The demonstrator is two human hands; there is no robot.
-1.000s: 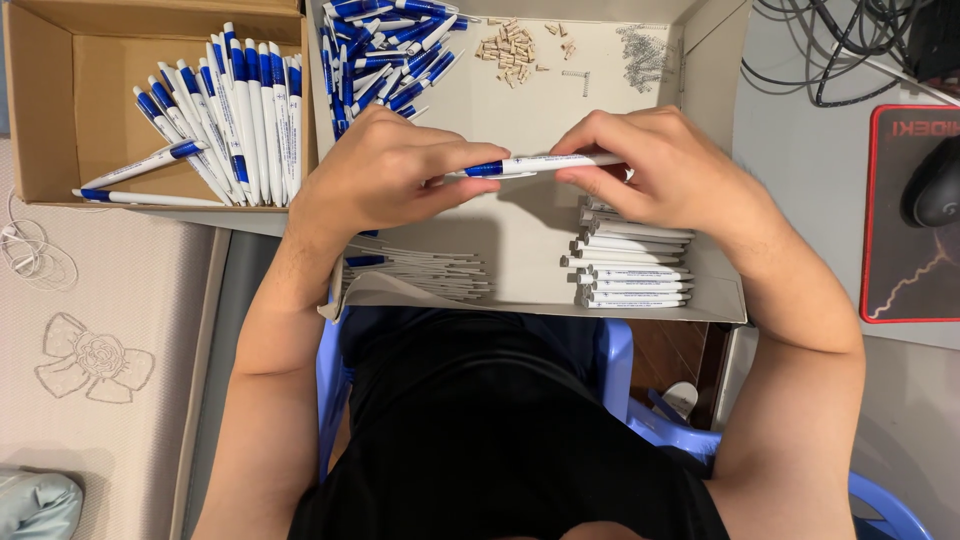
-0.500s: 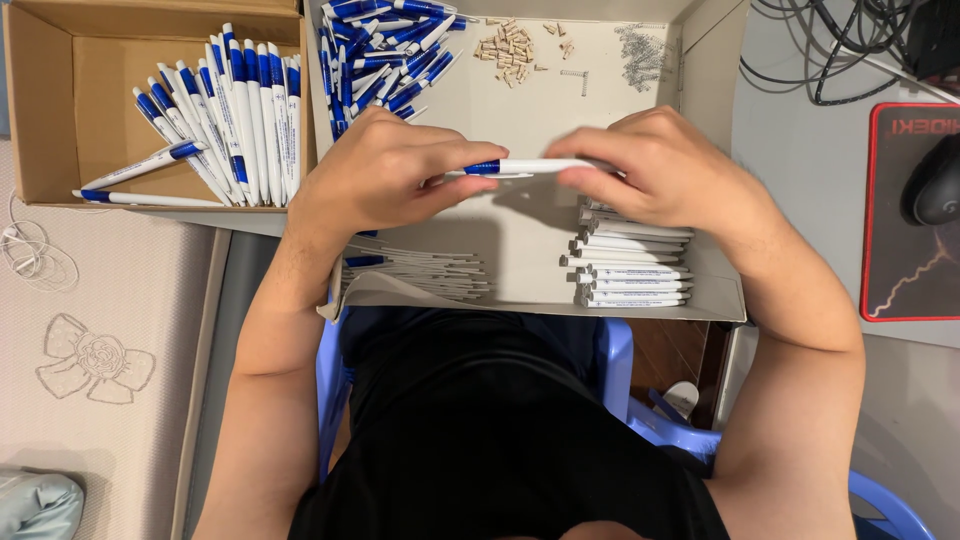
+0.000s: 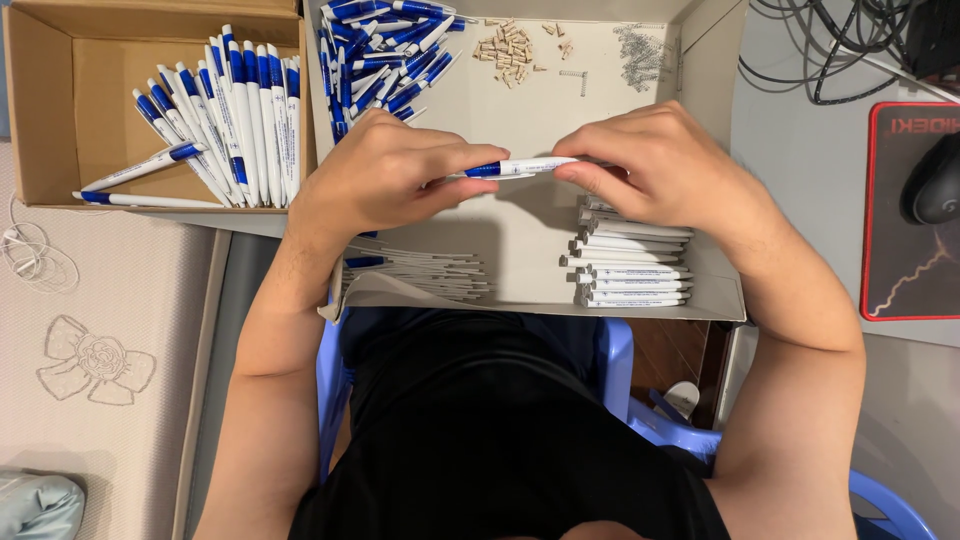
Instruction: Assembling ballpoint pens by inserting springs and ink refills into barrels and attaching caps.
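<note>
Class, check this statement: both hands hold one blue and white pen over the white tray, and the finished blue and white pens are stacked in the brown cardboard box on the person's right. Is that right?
Not quite. The brown cardboard box with the finished pens lies on the person's left, as the head view shows. The rest stands: the left hand and right hand hold one blue and white pen over the white tray.

The pen (image 3: 520, 167) is white with a blue grip. In the brown cardboard box (image 3: 50, 120) left of it lie white pens with blue ends (image 3: 225, 110). Above the pen are blue caps (image 3: 375, 50), tan small parts (image 3: 508, 45) and grey springs (image 3: 640, 50). Below it are white barrels (image 3: 630, 265). Far right is a black mat with a red border (image 3: 880, 215).
</note>
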